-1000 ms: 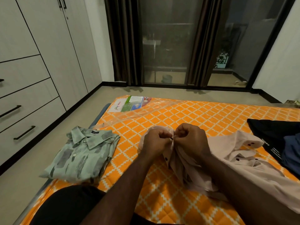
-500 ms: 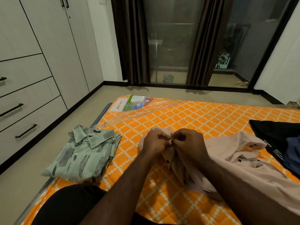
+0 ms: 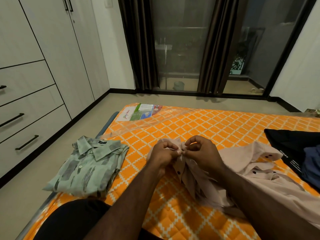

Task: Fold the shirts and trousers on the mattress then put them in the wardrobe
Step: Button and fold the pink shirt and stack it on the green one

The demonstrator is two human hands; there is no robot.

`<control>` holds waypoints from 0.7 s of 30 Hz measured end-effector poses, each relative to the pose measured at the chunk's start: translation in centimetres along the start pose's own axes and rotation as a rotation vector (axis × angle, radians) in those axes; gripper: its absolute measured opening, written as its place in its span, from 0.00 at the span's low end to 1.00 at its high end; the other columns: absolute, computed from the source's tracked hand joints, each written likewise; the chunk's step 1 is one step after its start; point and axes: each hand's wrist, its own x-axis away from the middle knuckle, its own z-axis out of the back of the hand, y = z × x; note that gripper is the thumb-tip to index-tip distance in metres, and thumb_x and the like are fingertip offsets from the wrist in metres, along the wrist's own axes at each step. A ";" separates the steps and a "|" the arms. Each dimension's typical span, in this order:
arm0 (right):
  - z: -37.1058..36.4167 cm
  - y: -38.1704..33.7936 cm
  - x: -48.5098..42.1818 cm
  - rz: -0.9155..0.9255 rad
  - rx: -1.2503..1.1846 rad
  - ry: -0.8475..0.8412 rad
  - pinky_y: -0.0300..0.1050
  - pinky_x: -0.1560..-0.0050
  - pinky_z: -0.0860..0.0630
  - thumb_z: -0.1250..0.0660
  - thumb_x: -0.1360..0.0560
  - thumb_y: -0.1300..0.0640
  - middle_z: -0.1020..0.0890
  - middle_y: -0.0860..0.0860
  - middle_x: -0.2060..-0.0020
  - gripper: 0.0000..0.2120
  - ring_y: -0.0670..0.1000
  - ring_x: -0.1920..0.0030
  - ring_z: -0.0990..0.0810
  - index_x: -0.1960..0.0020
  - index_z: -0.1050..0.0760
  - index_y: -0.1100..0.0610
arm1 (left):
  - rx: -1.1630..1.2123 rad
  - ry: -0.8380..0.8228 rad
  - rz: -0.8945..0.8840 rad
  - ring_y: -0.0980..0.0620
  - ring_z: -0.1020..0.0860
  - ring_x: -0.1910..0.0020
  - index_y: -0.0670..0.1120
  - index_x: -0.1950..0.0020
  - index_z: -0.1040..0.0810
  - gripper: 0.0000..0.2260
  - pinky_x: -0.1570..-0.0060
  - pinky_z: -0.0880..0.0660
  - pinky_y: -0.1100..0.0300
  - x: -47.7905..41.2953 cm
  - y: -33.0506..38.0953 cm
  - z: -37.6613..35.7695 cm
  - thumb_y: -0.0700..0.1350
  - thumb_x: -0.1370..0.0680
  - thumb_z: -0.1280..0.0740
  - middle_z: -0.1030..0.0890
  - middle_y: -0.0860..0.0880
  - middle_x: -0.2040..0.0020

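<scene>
Head view: pink shirt [image 3: 251, 170] lies bunched on mattress [image 3: 207, 125], right of centre. Placket near collar is pinched by left hand [image 3: 162, 154] and right hand [image 3: 200, 153], fingertips met, apparently at button.

Risk: button is lost from pinch, or wrong hole is matched; placket is then skewed and fold spoiled.

Versus earlier frame: pinch point is unchanged; index fingers are arched higher.

Pink shirt [image 3: 245, 163]: pinched edge hidden between fingertips of left hand [image 3: 161, 155] and right hand [image 3: 203, 154]. Lower part covered by right forearm, cut by frame at 4 o'clock. Black garment [image 3: 285, 142] at 3 o'clock: cut by edge, white print too small to read. Green shirt [image 3: 86, 168]: collar label unreadable. Wardrobe [image 3: 34, 66]: cropped at 9 to 11 o'clock.
</scene>
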 end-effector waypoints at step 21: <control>1.8 0.2 -0.2 0.048 -0.162 -0.208 0.55 0.55 0.20 0.23 0.30 0.72 0.15 0.58 0.62 0.15 0.53 0.59 0.16 0.54 0.27 0.61 | -0.154 -0.331 0.007 0.54 0.23 0.71 0.38 0.40 0.19 0.10 0.74 0.29 0.63 0.6 1.2 1.7 0.33 0.21 0.31 0.19 0.45 0.62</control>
